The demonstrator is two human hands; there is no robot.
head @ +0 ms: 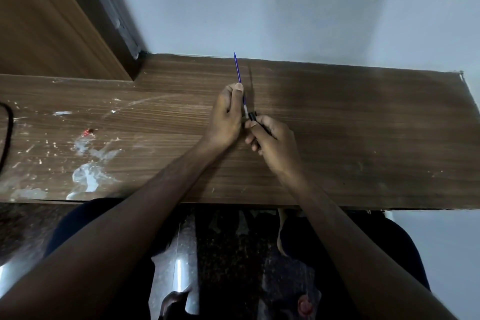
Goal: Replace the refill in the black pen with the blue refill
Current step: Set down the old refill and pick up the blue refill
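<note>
A thin blue refill point(237, 70) points up and away from me, pinched between thumb and fingers of my left hand point(226, 117). Its lower, paler end meets the open mouth of the black pen barrel point(252, 116). My right hand point(272, 143) is closed around that barrel, so only its short black top shows above the fingers. Both hands touch each other over the middle of the wooden table point(363, 138). How far the refill sits inside the barrel is hidden.
White paint smears point(88, 163) and a small red speck point(87, 133) mark the table's left part. A black cable point(7, 132) curves at the far left edge. A wall runs behind the table; a wooden door frame point(52, 21) stands back left.
</note>
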